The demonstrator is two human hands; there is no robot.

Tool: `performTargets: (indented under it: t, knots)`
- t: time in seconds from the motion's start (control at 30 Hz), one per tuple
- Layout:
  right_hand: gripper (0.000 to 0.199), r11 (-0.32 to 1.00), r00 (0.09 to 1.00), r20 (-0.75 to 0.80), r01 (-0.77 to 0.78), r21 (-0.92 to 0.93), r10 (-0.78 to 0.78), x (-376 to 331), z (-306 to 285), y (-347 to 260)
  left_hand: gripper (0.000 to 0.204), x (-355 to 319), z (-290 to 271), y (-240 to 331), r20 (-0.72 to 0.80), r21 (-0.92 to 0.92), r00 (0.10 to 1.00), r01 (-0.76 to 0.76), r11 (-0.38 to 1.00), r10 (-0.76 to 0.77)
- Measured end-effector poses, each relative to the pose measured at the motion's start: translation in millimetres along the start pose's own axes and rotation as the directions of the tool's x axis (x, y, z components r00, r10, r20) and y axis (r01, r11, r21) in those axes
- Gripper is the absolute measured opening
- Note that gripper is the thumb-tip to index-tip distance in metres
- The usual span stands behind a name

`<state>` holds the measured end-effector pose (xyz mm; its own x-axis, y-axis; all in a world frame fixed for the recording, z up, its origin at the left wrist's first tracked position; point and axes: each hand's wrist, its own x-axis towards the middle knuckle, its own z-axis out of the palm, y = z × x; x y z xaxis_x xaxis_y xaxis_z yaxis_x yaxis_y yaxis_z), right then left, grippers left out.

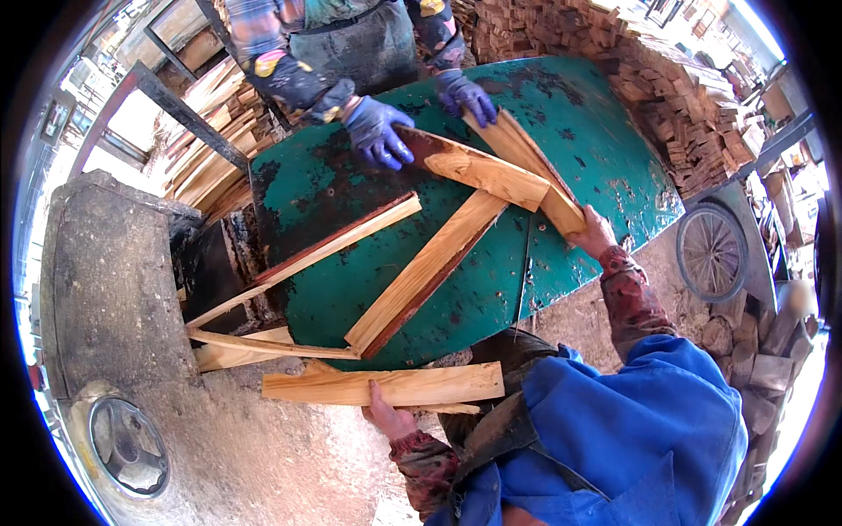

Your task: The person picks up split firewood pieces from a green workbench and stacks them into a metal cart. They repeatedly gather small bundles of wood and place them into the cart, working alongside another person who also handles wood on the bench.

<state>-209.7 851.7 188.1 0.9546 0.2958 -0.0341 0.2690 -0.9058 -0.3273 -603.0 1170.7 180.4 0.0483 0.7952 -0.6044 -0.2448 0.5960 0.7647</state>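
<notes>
Low in front of me, my left hand (392,416) is closed on a pale wooden board (438,386) that lies crosswise near the table's front edge. My right hand (594,234) grips the near end of another board (560,209), which slants over the green table (614,149). A co-worker's purple-gloved hand (465,95) is at that board's far end. The other purple glove (379,133) touches a dark-edged board (487,174), whose near end meets mine. Below it, a board (430,267) lies diagonally on the table.
A long bark-edged strip (316,250) and a thin strip (272,344) reach past the table's left edge. Stacked wood (649,88) rises at the back right. A grey machine body (114,280) with a handwheel (129,447) stands left; a spoked wheel (712,252) is at right.
</notes>
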Motion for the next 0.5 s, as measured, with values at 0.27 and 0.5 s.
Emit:
performTargets:
  t: [0.27, 0.5]
  knots:
    - [0.047, 0.517, 0.939, 0.164, -0.307, 0.799, 0.303, -36, -19, 34, 0.034, 11, -11, 7, 0.297, -0.146, 0.955, 0.068, 0.987, -0.022]
    - [0.039, 0.459, 0.96, -0.018, -0.117, 0.881, 0.28, -98, -80, -25, 0.044, 5, -19, 10, 0.28, -0.055, 0.958, 0.076, 0.996, -0.057]
